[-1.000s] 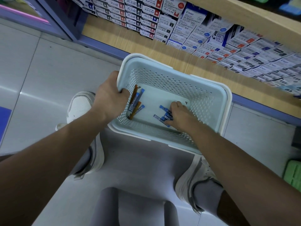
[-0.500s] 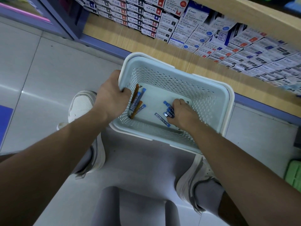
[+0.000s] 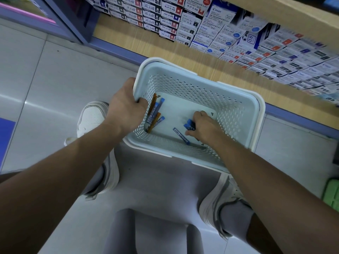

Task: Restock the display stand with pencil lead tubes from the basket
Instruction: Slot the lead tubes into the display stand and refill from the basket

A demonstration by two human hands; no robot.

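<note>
**Trainee:** Tubes first, or basket?

**Coach:** Basket point(image 3: 257, 114) is fine. Your left hand point(image 3: 126, 109) has its fingers curled over the left rim, clamped on it. Hold it level.

**Trainee:** And my right hand point(image 3: 203, 126)?

**Coach:** Its fingers are closed around a small bunch of blue pencil lead tubes point(image 3: 189, 125) on the basket floor, right of centre. One loose tube point(image 3: 181, 136) lies just beside your thumb; more tubes point(image 3: 155, 114) sit against the left wall.

**Trainee:** Grab the loose one?

**Coach:** Only if your grip stays tidy, I'd say. Align the bunch before lifting toward the shelf boxes point(image 3: 201, 28) on the far side.
</note>
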